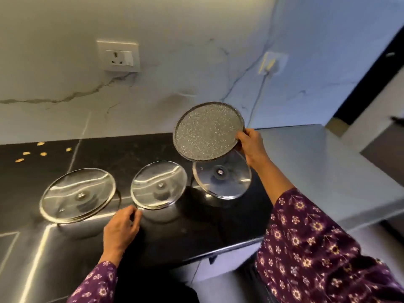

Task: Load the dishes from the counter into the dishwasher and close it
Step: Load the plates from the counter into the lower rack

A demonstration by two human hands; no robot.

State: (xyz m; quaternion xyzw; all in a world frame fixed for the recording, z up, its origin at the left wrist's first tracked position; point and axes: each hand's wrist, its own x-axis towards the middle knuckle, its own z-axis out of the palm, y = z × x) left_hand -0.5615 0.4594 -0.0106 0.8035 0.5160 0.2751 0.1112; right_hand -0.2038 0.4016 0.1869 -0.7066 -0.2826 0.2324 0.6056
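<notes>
Plate [207, 132]: stiff, probably light, pinched at its 4 o'clock rim by right hand [251, 147]. Left hand [121, 228] curled at breakable glass lid [159, 184], 7 o'clock edge; grip unclear.

Black counter [131, 154]: open strip behind the lids, crumbs [32, 153] at far left.
Row across the middle: left glass lid [77, 194], middle glass lid [159, 184], right glass lid [222, 179], narrow gaps between.
Speckled plate [207, 131], tilted, gripped by right hand [251, 147], overhanging right glass lid.
Left hand [122, 228] just beside middle glass lid's near rim.
Open passage over grey surface [328, 171] at right.
</notes>
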